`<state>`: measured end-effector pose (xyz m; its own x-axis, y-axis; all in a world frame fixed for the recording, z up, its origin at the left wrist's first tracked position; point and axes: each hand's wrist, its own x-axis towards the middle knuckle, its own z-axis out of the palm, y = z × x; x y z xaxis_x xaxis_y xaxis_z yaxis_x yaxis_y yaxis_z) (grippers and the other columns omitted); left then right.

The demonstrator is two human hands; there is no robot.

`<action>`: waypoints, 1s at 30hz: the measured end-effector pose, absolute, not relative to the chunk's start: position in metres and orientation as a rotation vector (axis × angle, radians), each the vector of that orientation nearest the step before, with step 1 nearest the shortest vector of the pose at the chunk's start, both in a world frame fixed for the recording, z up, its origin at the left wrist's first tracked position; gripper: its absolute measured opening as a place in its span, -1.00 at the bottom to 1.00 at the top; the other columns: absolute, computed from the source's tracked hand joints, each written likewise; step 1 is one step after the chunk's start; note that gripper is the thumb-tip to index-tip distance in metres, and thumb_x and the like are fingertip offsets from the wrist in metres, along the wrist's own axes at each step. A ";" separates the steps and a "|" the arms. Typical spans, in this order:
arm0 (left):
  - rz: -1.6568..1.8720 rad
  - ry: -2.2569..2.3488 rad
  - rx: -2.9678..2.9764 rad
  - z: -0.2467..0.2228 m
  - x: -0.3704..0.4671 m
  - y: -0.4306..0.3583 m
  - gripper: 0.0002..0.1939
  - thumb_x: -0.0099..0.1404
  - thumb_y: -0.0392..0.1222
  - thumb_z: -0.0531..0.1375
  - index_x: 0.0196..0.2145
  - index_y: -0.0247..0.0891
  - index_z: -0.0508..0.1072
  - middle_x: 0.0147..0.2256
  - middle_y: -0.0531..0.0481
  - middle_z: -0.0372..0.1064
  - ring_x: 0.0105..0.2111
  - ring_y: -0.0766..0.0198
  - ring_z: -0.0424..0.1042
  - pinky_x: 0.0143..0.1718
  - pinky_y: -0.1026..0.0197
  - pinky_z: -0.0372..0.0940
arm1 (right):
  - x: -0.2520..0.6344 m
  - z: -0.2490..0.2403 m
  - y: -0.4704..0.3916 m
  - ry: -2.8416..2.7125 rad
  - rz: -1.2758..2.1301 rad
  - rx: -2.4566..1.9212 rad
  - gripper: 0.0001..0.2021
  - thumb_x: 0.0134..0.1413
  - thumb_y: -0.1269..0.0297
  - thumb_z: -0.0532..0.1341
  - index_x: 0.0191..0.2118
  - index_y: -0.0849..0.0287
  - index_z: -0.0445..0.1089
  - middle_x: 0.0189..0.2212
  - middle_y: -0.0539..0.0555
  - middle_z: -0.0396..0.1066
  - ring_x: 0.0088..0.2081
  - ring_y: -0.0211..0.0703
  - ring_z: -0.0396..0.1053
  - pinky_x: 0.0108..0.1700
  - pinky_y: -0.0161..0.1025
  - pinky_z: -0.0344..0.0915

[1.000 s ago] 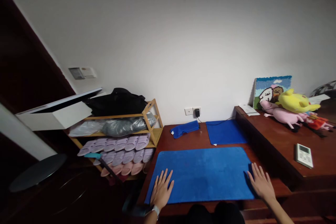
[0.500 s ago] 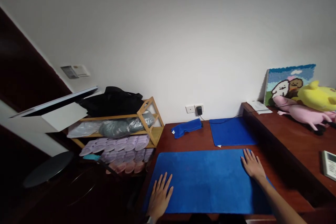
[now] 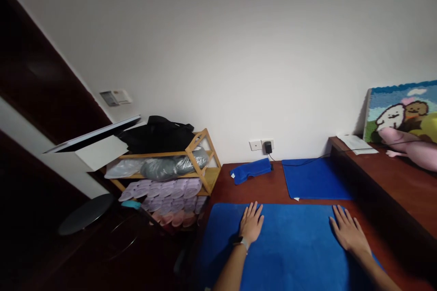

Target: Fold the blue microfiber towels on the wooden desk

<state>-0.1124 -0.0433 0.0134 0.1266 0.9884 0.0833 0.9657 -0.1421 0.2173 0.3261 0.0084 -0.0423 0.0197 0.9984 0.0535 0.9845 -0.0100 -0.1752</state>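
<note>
mat point(image 3: 293, 248), blue, lower right of frame; left hand point(image 3: 251, 226) upon it, right hand point(image 3: 350, 234) over its edge; hands open, empty.

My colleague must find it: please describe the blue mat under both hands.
By the white wall stands a brown desk. On its near part, a wide blue mat lies beneath the left hand and right hand. It is larger and paler than the dark-blue mat behind it.

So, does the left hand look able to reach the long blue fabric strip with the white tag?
Probably yes: the left hand is open at the far edge of the larger blue cloth mat, and only reddish-brown tabletop shows between it and the strip.
</note>
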 end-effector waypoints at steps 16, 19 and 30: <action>0.237 2.362 2.066 0.029 -0.302 -0.055 -0.41 0.57 0.08 -0.13 0.44 -0.14 0.15 0.46 -0.16 0.05 0.46 -0.01 0.02 0.42 -0.18 0.04 | 0.332 -0.048 0.008 -2.097 0.129 -2.119 -0.15 0.26 -0.13 -0.30 0.51 0.25 -0.04 0.51 0.09 -0.05 0.51 0.09 -0.18 0.48 0.15 -0.15; 0.320 2.327 2.147 0.033 -0.259 -0.068 -0.39 0.59 0.05 -0.17 0.48 -0.15 0.03 0.49 -0.14 -0.06 0.48 0.03 -0.07 0.45 -0.17 -0.02 | 0.332 -0.047 0.008 -2.109 0.103 -2.112 -0.17 0.27 -0.10 -0.30 0.51 0.29 -0.03 0.50 0.13 -0.03 0.51 0.13 -0.16 0.47 0.18 -0.14; 0.307 1.906 2.324 0.025 -0.091 -0.146 -0.35 0.57 0.17 -0.13 0.50 0.05 -0.15 0.51 -0.01 -0.16 0.49 0.07 -0.09 0.46 -0.18 -0.01 | 0.326 -0.029 0.006 -2.107 0.159 -2.169 -0.19 0.31 -0.07 -0.31 0.52 0.29 -0.09 0.52 0.13 -0.12 0.51 0.08 -0.20 0.48 0.11 -0.18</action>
<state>-0.0911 -0.1458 0.0250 0.1863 0.9792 0.0803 0.9549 -0.1997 0.2200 0.3257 0.0056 -0.0289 0.0292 0.9996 0.0038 0.9877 -0.0283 -0.1540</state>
